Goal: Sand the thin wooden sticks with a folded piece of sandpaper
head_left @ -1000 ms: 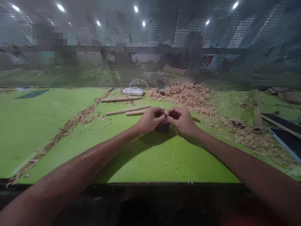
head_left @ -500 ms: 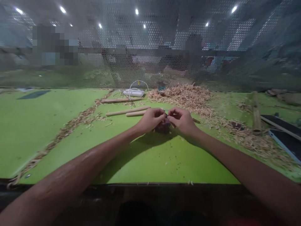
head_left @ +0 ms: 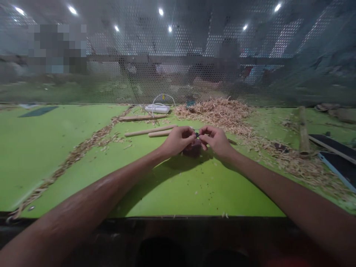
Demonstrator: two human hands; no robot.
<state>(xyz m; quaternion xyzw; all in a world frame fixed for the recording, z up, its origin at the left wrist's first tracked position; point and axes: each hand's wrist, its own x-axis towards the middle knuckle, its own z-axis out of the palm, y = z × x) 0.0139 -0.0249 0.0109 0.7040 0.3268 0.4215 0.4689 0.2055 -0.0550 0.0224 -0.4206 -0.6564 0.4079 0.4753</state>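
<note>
My left hand (head_left: 179, 140) and my right hand (head_left: 215, 141) meet over the middle of the green table (head_left: 178, 193). Both are closed in a pinch on one small dark piece (head_left: 197, 135), too small to name. Right under the fingers sits a dark reddish-brown block (head_left: 192, 149), partly covered by the hands. Beyond my left hand lie two pale wooden sticks, one long stick (head_left: 150, 131) and another stick (head_left: 160, 133) whose far end goes behind the hand. A thin brown tip (head_left: 231, 141) sticks out beside my right hand.
A heap of wood shavings (head_left: 217, 113) lies at the back, trailing right. A white power strip (head_left: 157, 108) with a cable is near the perforated screen (head_left: 167, 81). On the right are a bamboo piece (head_left: 303, 133) and two dark flat devices, one blue-edged (head_left: 336, 168).
My hands stay nearly in place; the fingers have shifted slightly around the small dark piece, and more of the brown block shows beneath them. The view has tilted a little.
</note>
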